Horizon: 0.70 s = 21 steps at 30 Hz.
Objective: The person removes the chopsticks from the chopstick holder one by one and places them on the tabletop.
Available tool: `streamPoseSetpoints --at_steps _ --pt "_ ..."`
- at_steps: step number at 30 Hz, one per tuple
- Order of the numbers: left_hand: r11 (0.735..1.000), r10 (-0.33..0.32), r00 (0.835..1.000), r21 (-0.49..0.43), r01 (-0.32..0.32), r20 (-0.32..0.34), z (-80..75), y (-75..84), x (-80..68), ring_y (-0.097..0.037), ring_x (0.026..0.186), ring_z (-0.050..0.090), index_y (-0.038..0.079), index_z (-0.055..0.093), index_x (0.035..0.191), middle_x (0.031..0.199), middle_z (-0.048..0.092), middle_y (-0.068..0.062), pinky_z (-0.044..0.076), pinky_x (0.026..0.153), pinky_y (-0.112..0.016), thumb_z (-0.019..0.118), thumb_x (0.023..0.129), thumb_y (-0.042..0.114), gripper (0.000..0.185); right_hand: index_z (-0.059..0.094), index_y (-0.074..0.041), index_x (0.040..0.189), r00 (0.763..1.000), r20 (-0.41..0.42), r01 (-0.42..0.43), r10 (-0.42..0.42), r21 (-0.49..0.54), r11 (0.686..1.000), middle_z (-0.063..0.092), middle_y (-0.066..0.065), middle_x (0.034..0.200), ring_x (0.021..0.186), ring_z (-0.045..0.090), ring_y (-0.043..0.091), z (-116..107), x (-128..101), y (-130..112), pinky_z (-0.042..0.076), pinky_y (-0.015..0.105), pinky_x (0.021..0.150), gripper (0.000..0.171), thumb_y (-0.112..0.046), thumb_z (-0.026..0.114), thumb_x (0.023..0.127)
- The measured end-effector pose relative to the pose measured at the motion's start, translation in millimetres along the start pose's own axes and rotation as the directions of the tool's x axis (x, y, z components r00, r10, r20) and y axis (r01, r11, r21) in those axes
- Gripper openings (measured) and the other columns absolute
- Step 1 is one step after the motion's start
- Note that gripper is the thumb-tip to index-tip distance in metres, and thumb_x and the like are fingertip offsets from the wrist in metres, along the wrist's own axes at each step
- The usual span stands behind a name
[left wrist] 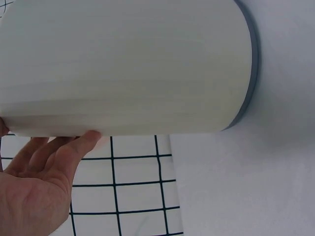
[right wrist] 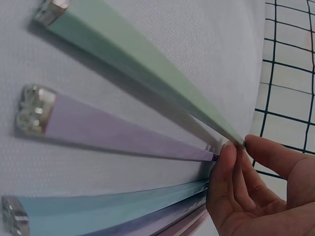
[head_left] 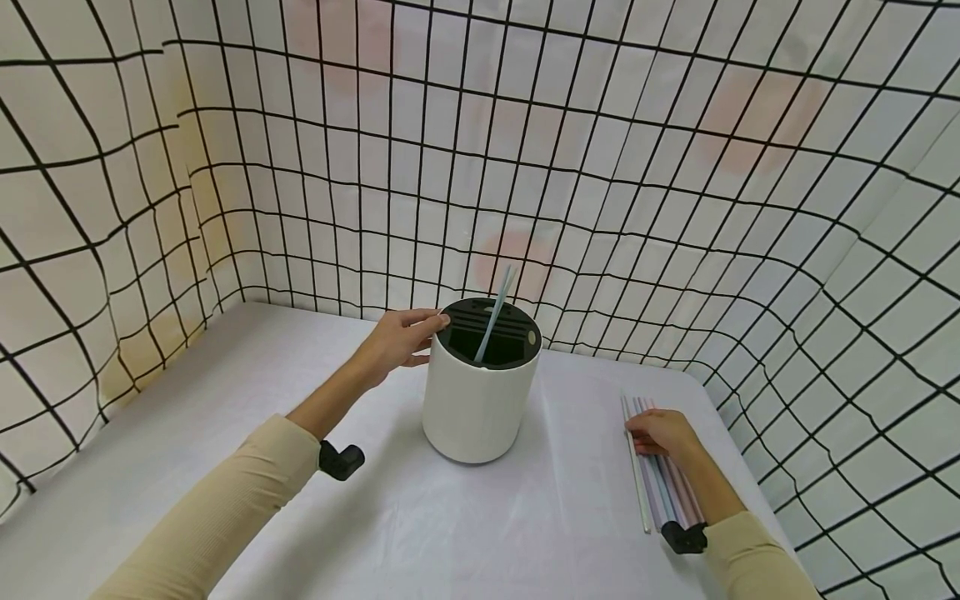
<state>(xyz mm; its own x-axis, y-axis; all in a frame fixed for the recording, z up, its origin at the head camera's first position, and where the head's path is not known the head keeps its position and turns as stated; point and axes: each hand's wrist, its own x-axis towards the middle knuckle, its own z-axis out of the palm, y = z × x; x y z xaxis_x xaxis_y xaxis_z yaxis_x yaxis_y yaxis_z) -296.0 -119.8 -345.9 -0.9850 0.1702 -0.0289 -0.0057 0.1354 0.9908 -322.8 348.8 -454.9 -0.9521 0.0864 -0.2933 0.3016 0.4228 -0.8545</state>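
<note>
right hand [head_left: 660, 435] fingers pinching green straw [right wrist: 147, 64] | left hand [head_left: 397, 337] fingers straight on white holder [head_left: 480, 400] rim | grid backdrop [head_left: 675, 208] behind

White cylindrical holder [head_left: 480, 400] upright, one blue straw [head_left: 495, 315] inside; pastel straws [head_left: 663, 479] lie right.

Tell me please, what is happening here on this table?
A person works at a white table inside grid-patterned walls. The left hand rests with its fingers on the rim of a white round holder, where one blue stick already stands in the black slotted top. The right hand is on a row of pastel sticks lying on the table, and its fingertips touch the end of a green one.
</note>
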Motion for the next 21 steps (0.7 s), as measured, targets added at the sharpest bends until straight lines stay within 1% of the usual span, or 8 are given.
streamPoseSetpoints --at_steps 11,15,19,21 --pt "1.000 -0.002 1.000 -0.003 0.002 0.000 0.0 0.2 -0.1 -0.031 0.131 0.060 0.011 0.055 0.146 0.145 0.059 -0.010 0.057 0.099 -0.043 0.066 0.099 0.040 0.056 0.066 0.012 0.108 1.000 -0.006 0.021 -0.021 -0.005 1.000 0.068 -0.002 0.070 0.060 0.065 0.007 -3.3 1.4 4.1 0.060 0.021 0.057 0.024 -0.006 0.069 0.093" --pt "1.000 -0.001 1.000 0.004 0.001 -0.002 0.1 0.7 -0.2 -0.030 0.131 0.060 0.011 0.056 0.146 0.145 0.059 -0.010 0.058 0.099 -0.043 0.066 0.099 0.040 0.056 0.064 0.013 0.110 0.999 -0.046 0.017 -0.018 -0.028 0.999 0.067 -0.001 0.070 0.060 0.064 0.008 -3.7 0.1 1.3 0.059 0.021 0.056 0.027 -0.008 0.069 0.093" --pt "1.000 0.001 1.000 0.009 -0.001 0.001 0.2 1.3 -0.7 -0.031 0.131 0.060 0.011 0.055 0.146 0.145 0.059 -0.010 0.058 0.099 -0.043 0.065 0.100 0.040 0.056 0.064 0.012 0.113 0.997 -0.064 0.032 -0.035 -0.051 0.998 0.069 0.000 0.075 0.064 0.064 0.009 -3.9 -2.9 -5.5 0.059 0.023 0.059 0.029 -0.010 0.068 0.094" --pt "1.000 -0.001 1.000 0.009 0.001 0.002 0.2 1.6 -1.0 -0.031 0.131 0.060 0.011 0.055 0.146 0.145 0.059 -0.010 0.057 0.100 -0.044 0.065 0.100 0.040 0.055 0.063 0.012 0.116 0.997 -0.055 0.055 -0.059 -0.065 0.996 0.071 0.002 0.081 0.069 0.066 0.009 -3.0 -4.8 -11.0 0.060 0.023 0.062 0.032 -0.012 0.068 0.096"
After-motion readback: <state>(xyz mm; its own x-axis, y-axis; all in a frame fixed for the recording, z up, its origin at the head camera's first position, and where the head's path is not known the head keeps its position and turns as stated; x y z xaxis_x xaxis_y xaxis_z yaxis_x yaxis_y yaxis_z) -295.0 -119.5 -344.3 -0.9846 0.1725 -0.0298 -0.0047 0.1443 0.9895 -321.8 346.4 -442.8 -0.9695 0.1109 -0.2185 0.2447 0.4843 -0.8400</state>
